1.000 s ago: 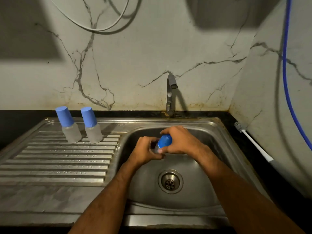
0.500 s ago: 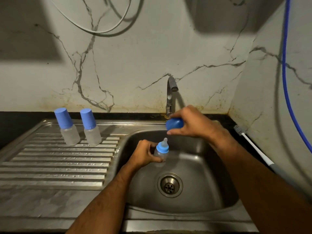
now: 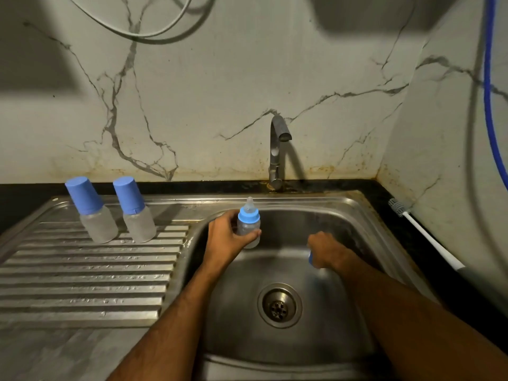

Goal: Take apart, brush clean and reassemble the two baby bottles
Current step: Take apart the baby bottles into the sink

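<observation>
I see a white marble-veined wall (image 3: pixel 220 86) behind a steel sink (image 3: pixel 365 229); tap (image 3: pixel 277 149) at 12 o'clock, ribbed drainboard (image 3: pixel 82 273) at 9, blue hose (image 3: pixel 492 105) at 2. Dim light, heavy shadows.

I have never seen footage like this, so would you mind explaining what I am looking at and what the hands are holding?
There is no machine: a person wears a camera on the head, looking down at their own two hands over a steel sink. The left hand grips a small baby bottle with its blue collar and teat showing. The right hand reaches down into the basin, curled round a blue piece, probably the bottle's cap, mostly hidden. Two capped bottles stand on the draining board. A long bottle brush lies on the counter to the right, beyond the tap.
</observation>
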The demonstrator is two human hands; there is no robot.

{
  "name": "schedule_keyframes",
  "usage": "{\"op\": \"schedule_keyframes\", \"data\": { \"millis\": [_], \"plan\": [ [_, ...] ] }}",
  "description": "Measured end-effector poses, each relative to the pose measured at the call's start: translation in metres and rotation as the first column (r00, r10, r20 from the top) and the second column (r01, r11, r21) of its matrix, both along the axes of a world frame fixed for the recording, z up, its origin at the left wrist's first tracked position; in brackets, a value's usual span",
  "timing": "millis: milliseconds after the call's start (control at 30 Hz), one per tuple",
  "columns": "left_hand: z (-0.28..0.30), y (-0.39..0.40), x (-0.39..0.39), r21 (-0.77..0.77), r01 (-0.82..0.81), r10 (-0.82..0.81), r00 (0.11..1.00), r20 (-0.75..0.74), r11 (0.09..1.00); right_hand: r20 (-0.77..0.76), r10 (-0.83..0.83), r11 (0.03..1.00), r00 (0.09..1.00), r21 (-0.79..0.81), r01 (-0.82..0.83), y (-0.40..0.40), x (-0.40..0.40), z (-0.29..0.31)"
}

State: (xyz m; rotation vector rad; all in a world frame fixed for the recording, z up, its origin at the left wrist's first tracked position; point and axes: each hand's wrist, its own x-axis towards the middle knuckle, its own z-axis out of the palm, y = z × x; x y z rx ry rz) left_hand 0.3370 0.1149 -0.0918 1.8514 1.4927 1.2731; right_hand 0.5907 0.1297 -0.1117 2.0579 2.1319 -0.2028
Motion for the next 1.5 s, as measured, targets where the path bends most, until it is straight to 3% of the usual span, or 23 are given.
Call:
{"op": "schedule_keyframes", "data": {
  "millis": [233,367,433,500,567,633,700,800,900,1167,1200,1267,1333,1500],
  "plan": [
    [0.0,-0.001,0.002,0.029,0.017,-0.015,0.999,-0.044,0.999,0.107,-0.021,0.99,0.994,-0.134,0.035,0.007,-0.002,-0.016],
    [0.003,-0.004,0.003,0.03,-0.003,0.004,0.999,-0.05,1.0,0.032,-0.083,0.99,0.996,-0.109,0.086,0.007,0.0,-0.012],
    [0.003,-0.003,0.003,0.031,-0.01,0.011,0.999,-0.047,0.999,-0.119,-0.107,0.994,0.987,0.019,0.11,0.009,-0.005,0.002],
    [0.003,-0.003,0.002,0.028,-0.028,0.029,0.998,-0.056,0.999,-0.448,-0.101,0.967,0.888,0.165,0.194,0.011,-0.017,0.026],
    [0.003,-0.003,0.003,0.038,-0.044,0.046,0.997,-0.067,0.998,-0.747,-0.041,0.925,0.663,0.222,0.308,0.006,-0.038,0.058],
    [0.003,-0.005,0.004,0.061,-0.053,0.057,0.996,-0.07,0.997,-0.847,0.076,0.895,0.526,0.29,0.339,-0.005,-0.061,0.085],
    [0.006,-0.008,0.006,0.087,-0.043,0.049,0.996,-0.078,0.995,-0.819,0.123,0.892,0.56,0.338,0.298,-0.021,-0.082,0.097],
    [0.008,-0.014,0.01,0.116,-0.018,0.027,0.997,-0.072,0.993,-0.67,0.062,0.912,0.74,0.339,0.23,-0.033,-0.103,0.092],
    [0.008,-0.017,0.012,0.149,-0.003,0.016,0.997,-0.081,0.989,-0.638,-0.049,0.905,0.769,0.298,0.305,-0.028,-0.108,0.079],
    [0.007,-0.012,0.012,0.186,0.022,-0.017,0.999,-0.028,0.982,-0.892,-0.254,0.875,0.374,-0.047,0.481,-0.006,-0.104,0.065],
    [0.006,-0.011,0.012,0.155,0.031,-0.026,0.999,-0.035,0.987,-0.88,-0.23,0.877,0.416,-0.003,0.48,-0.004,-0.107,0.064],
    [0.005,-0.011,0.012,0.027,0.066,-0.064,0.996,-0.067,0.997,-0.736,-0.096,0.872,0.67,0.263,0.413,-0.006,-0.111,0.062],
    [0.005,-0.009,0.009,-0.064,0.119,-0.123,0.99,-0.073,0.991,-0.557,0.087,0.831,0.826,0.498,0.248,-0.012,-0.113,0.062],
    [0.011,-0.003,-0.001,-0.115,0.372,-0.355,0.924,0.144,0.921,-0.434,0.435,0.789,0.789,0.606,-0.102,-0.015,-0.094,0.081]
  ]
}}
